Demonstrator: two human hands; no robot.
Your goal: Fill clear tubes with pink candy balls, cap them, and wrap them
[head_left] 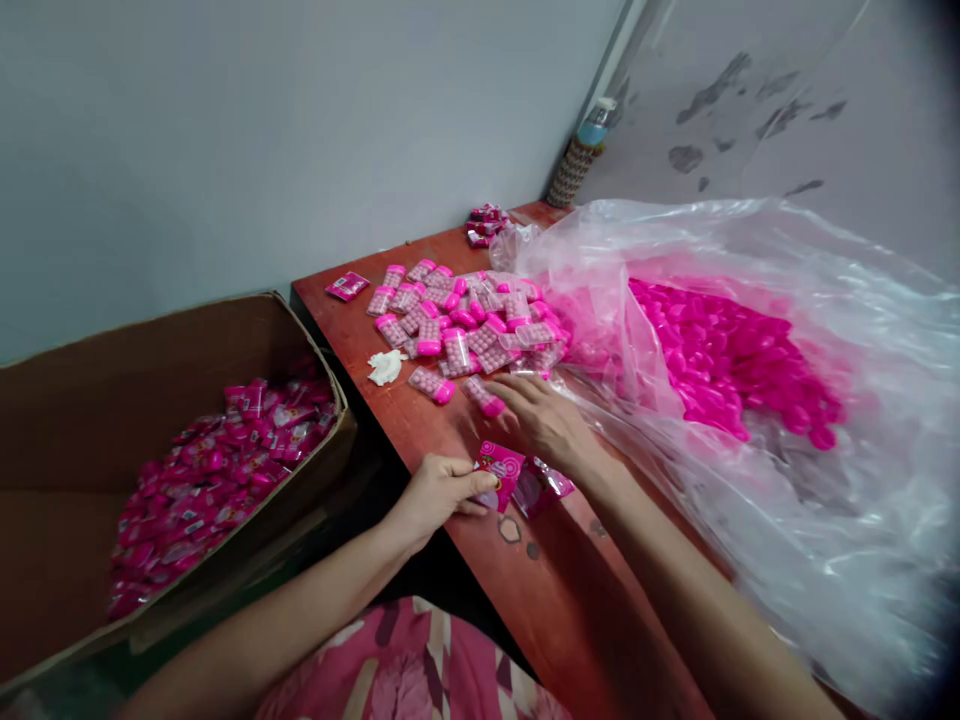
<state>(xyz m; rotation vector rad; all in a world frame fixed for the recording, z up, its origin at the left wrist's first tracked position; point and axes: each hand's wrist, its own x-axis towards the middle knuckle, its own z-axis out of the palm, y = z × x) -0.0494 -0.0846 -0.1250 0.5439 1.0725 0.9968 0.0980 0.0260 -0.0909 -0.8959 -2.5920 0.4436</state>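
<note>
Near the table's front edge, my left hand pinches a printed pink packet between thumb and fingers. Another pink packet lies on the red table just right of it. My right hand reaches over the table with its fingers stretched out. Its fingertips are beside a small clear candy container with a pink cap; whether they touch it I cannot tell. Beyond the fingers spreads a pile of similar containers filled with pale pink balls.
A cardboard box holding many pink packets stands left of the table. On the right lies a large clear plastic bag of pink caps. A bottle stands in the back corner; white scrap lies near the left edge.
</note>
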